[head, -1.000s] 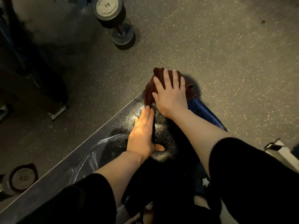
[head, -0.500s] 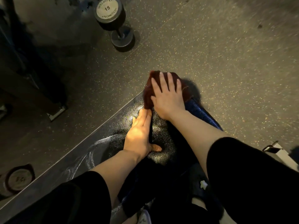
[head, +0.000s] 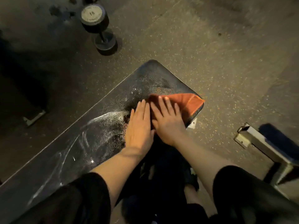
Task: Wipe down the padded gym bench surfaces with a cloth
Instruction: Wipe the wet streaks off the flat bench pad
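The black padded bench (head: 100,126) runs from the lower left up to a rounded far end, its surface streaked with wet smears. An orange-red cloth (head: 186,102) lies flat at the bench's near right corner. My right hand (head: 168,122) presses flat on the cloth with fingers straight and spread. Beside it, my left hand (head: 139,128) rests flat on the bare pad, fingers straight, its edge touching the right hand and the cloth's edge.
A dumbbell (head: 98,28) lies on the speckled rubber floor beyond the bench's far end. A metal frame foot (head: 262,143) with a blue pad is at the right. Another metal foot (head: 34,118) sits at the left in shadow.
My right hand has pulled the cloth back from the bench's far tip toward the near right corner. The far end of the pad is now uncovered. The left hand stays flat beside it.
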